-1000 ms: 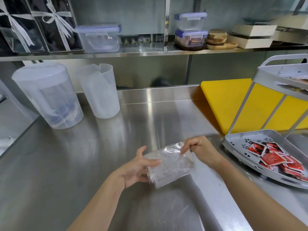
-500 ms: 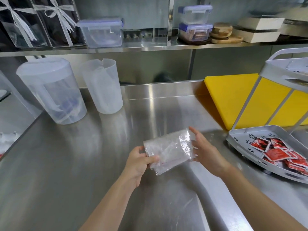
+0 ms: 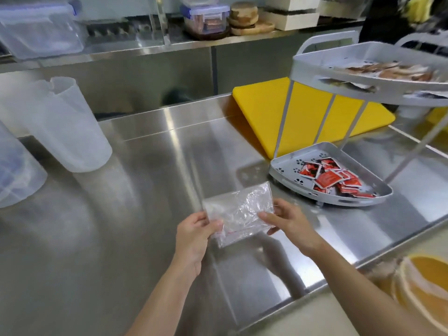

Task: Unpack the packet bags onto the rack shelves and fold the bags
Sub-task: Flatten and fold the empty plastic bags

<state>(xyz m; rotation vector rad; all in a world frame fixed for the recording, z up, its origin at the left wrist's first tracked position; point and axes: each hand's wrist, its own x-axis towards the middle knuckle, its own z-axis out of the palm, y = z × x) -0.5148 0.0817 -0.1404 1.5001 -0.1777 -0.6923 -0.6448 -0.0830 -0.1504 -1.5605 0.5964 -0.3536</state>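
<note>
A folded clear plastic bag [image 3: 238,209] is held above the steel counter [image 3: 145,190] between both hands. My left hand [image 3: 194,236] pinches its left edge with thumb on top. My right hand [image 3: 288,223] grips its right edge. To the right stands a grey two-tier rack; its lower shelf [image 3: 286,166] holds several red packets [image 3: 334,178], and its upper shelf [image 3: 339,76] holds brownish packets [image 3: 392,71].
Two translucent plastic jugs [image 3: 70,127] stand at the left. A yellow cutting board [image 3: 261,110] lies behind the rack. A wall shelf above carries lidded containers [image 3: 206,15] and wooden items [image 3: 244,18]. An orange-rimmed bowl [image 3: 424,287] sits at the lower right.
The view has swung right and down. The bag stays between both hands; my right hand has shifted from its top corner to gripping its right edge.
</note>
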